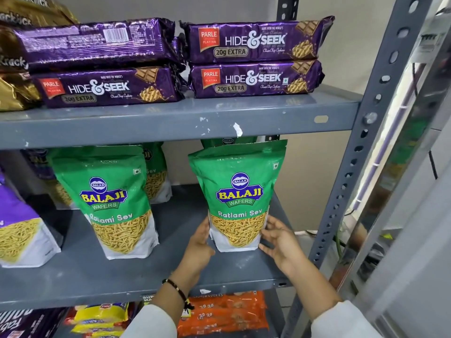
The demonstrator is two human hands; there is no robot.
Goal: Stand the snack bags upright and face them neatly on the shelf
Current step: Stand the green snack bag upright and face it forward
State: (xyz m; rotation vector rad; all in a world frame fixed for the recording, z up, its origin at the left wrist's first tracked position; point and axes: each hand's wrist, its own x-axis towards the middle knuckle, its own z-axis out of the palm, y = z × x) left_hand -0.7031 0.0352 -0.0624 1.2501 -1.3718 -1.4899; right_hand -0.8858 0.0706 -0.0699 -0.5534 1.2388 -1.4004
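A green Balaji Ratlami Sev bag [238, 196] stands upright, label forward, near the right end of the grey middle shelf [151, 272]. My left hand [200, 245] rests against its lower left edge and my right hand [280, 242] against its lower right edge, fingers spread; neither hand closes around the bag. Behind it the top of another green bag [228, 141] shows. A second Ratlami Sev bag [114, 203] stands upright to the left, slightly tilted, with a further green bag [156, 176] behind it.
A purple snack bag [19, 230] stands at the far left of the shelf. Purple Hide & Seek cookie packs [253, 59] lie stacked on the shelf above. Orange and yellow packets [224, 313] lie on the shelf below. The perforated steel upright [353, 167] borders the right side.
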